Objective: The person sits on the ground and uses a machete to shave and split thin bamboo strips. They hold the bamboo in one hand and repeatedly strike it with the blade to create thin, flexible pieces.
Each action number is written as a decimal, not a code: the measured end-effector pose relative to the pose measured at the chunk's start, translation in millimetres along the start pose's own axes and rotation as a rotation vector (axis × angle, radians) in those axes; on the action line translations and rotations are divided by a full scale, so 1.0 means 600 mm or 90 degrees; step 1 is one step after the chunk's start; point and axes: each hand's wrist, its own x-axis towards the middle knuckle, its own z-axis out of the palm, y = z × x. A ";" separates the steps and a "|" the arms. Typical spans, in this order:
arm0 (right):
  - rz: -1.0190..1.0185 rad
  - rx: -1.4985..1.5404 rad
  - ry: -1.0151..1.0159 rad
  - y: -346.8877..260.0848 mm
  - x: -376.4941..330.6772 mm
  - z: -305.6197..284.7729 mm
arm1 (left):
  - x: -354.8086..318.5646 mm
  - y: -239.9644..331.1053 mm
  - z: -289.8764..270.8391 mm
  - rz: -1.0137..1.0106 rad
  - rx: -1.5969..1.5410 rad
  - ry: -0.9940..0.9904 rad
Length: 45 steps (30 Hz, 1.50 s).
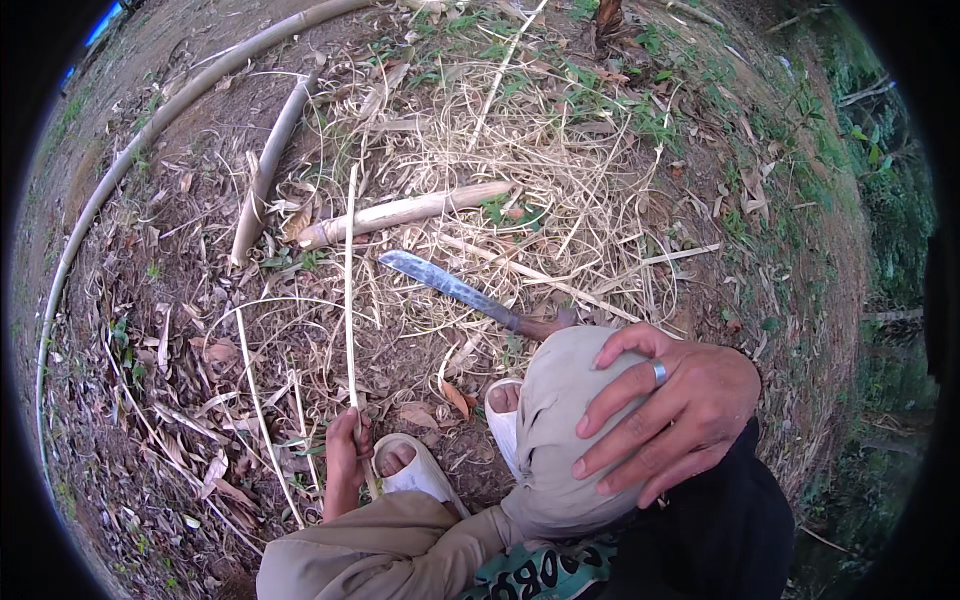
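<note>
Left hand (347,447), curled round one pale strip (349,310). Right hand (675,405), loosely spread on knee (560,400); machete (450,285) forward-left of it.

Large dark letters (530,574) stand on a green cloth (490,574), below and to the right of where the left hand (347,447) grips the pale strip (350,300) (only part of the lettering shows, curving across the cloth).

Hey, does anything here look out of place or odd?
Nothing looks spilled. What stands out is the machete, lying loose and unsheathed among tangled pale shavings, its mottled blade pointing forward and to the left. It looks odd because a bare blade seems risky that near the feet.
</note>
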 end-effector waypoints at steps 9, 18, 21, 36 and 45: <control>0.729 -0.215 0.351 0.233 -0.025 0.041 | 0.002 0.027 0.011 0.006 -0.019 -0.028; 0.756 -0.270 0.094 0.361 -0.093 0.310 | -0.009 0.025 0.015 0.030 -0.056 -0.026; 0.747 -0.305 0.163 0.367 -0.100 0.329 | -0.020 0.039 0.038 0.013 -0.053 -0.054; 0.572 -0.084 0.424 0.298 -0.078 0.294 | -0.028 0.095 0.082 0.137 0.086 -0.079; 0.442 -0.104 0.283 0.281 0.032 0.335 | -0.019 0.097 0.123 0.104 0.112 -0.144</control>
